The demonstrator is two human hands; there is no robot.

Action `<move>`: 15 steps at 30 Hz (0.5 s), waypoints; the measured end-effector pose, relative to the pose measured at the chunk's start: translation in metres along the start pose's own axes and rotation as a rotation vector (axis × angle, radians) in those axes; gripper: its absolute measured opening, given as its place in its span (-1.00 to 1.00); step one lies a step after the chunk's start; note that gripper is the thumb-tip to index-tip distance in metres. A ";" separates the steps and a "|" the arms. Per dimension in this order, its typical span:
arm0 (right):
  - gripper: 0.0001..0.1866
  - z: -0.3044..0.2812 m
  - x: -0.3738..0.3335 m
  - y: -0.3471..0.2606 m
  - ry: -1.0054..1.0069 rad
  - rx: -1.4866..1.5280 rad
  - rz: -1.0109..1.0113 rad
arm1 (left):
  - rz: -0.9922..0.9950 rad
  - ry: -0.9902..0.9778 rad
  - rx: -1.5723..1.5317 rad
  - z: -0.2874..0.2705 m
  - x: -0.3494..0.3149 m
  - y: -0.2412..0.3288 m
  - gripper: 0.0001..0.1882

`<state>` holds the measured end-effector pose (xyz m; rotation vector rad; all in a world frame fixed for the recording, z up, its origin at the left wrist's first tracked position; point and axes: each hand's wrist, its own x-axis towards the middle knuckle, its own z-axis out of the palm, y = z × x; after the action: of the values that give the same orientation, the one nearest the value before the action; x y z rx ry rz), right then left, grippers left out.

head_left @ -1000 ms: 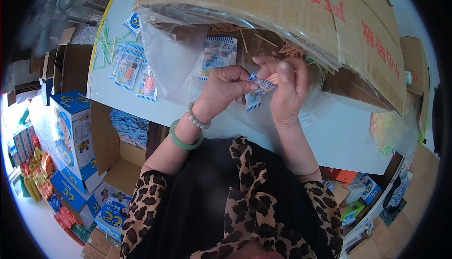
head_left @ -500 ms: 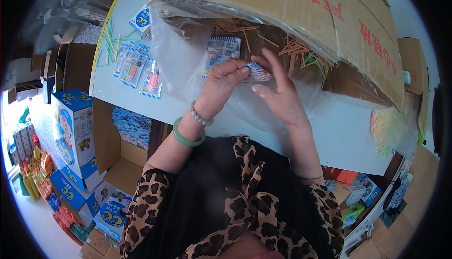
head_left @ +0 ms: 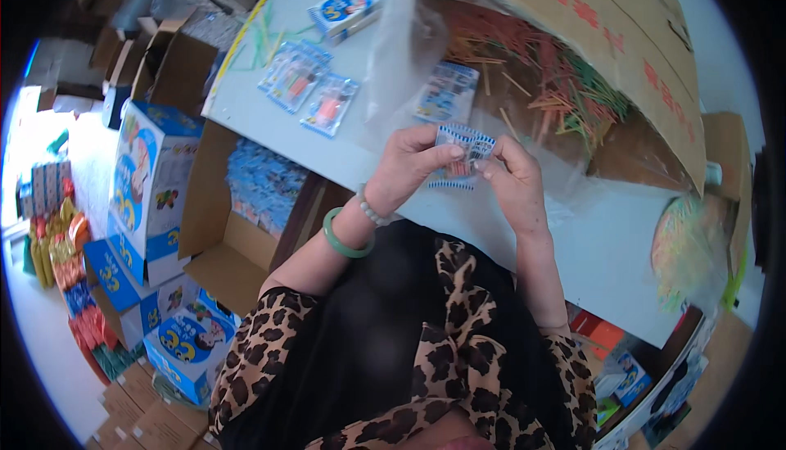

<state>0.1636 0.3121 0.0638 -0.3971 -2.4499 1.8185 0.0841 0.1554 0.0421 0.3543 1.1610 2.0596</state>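
Between my two hands is a small clear packet (head_left: 460,155) with blue striped ends and reddish sticks inside. My left hand (head_left: 413,159) pinches its left side, the thumb lying across the front. At the right edge my right hand (head_left: 517,176) grips it between thumb and fingers. Just beyond lies another blue-and-clear packet (head_left: 447,91) on the plastic sheet. A big cardboard carton (head_left: 565,0) lies on its side, its mouth toward me, with loose red, orange and green sticks (head_left: 573,81) spread within.
On the white table (head_left: 344,151), several filled packets (head_left: 296,75) lie at left near a small blue-and-white box (head_left: 344,9) and loose green straws (head_left: 264,45). Below the left edge stands an open carton (head_left: 237,241) of blue packets. A bag of pale sticks (head_left: 692,241) sits at right.
My right hand has closed onto the packet, which now faces me spread flat. The view has shifted, so the table and carton appear moved within it.
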 end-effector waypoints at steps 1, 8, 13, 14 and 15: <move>-0.90 0.007 -0.002 0.002 -0.018 0.035 0.002 | -0.015 0.048 0.070 -0.002 -0.005 0.002 -0.76; -0.92 0.038 0.001 -0.005 -0.209 0.004 -0.020 | 0.227 0.269 0.415 -0.036 -0.041 0.026 -0.95; -0.74 0.027 0.044 0.000 0.099 -0.512 0.180 | 0.337 0.623 1.037 -0.103 -0.021 0.048 -0.93; -0.64 0.028 0.055 -0.002 0.117 -0.836 0.276 | 0.337 0.612 1.035 -0.109 -0.013 0.053 -0.93; -0.64 0.035 0.065 0.005 0.121 -0.836 0.276 | 0.622 0.712 1.574 -0.114 -0.005 0.060 -0.91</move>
<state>0.0946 0.2969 0.0418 -0.8802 -3.0564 0.6787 -0.0027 0.0614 0.0291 0.7683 3.3097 1.1826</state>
